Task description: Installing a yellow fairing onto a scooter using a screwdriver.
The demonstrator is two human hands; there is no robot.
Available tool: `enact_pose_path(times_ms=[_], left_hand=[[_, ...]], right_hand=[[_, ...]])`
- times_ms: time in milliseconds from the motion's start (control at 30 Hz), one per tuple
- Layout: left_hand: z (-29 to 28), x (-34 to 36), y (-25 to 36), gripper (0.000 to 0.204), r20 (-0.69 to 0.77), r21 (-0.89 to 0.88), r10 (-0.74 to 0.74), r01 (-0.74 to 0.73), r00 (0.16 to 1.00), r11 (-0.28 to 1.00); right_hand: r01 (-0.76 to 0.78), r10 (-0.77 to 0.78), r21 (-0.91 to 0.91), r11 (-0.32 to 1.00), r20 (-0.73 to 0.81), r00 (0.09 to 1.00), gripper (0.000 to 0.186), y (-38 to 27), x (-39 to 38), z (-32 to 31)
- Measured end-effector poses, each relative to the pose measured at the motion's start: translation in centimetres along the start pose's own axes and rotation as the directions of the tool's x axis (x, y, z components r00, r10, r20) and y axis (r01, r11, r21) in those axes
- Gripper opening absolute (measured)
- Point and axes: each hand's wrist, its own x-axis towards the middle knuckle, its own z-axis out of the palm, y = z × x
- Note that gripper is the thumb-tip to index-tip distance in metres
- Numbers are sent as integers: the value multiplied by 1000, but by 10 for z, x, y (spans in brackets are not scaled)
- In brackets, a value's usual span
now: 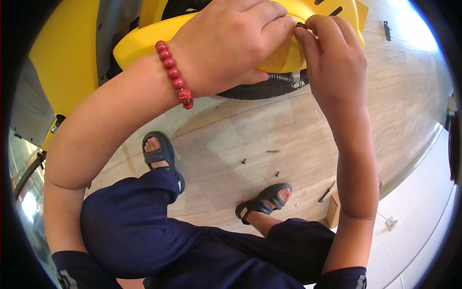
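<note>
A yellow plastic fender curves over a black wheel with a treaded tyre. My left hand, with a red bead bracelet at the wrist, is closed over the fender, its thumb by the lower edge and its index finger reaching toward a small black screw. Pinched between thumb and index finger of my right hand, that screw sits against the fender's top; its tip is hidden. Below the fender shows a coil spring with a metal fitting.
On the wood-look floor lie two black screws, a thin grey rod, a dark slim tool and a black strip. A cardboard box stands near my right sandal. A yellow body panel rises at left.
</note>
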Motion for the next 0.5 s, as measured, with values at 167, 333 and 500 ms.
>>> enact_pose_path(times_ms=[167, 333, 500], left_hand=[[5, -2, -2, 63, -115, -71, 12, -20, 993, 997], [0, 2, 1, 63, -14, 19, 19, -19, 1000, 1000], [28, -5, -12, 63, -168, 65, 102, -93, 980, 994]], right_hand=[[57, -57, 1, 998, 4, 998, 13, 1, 1, -7], [-59, 70, -91, 994, 132, 989, 11, -6, 3, -10], [13, -10, 51, 999, -60, 998, 11, -3, 0, 3]])
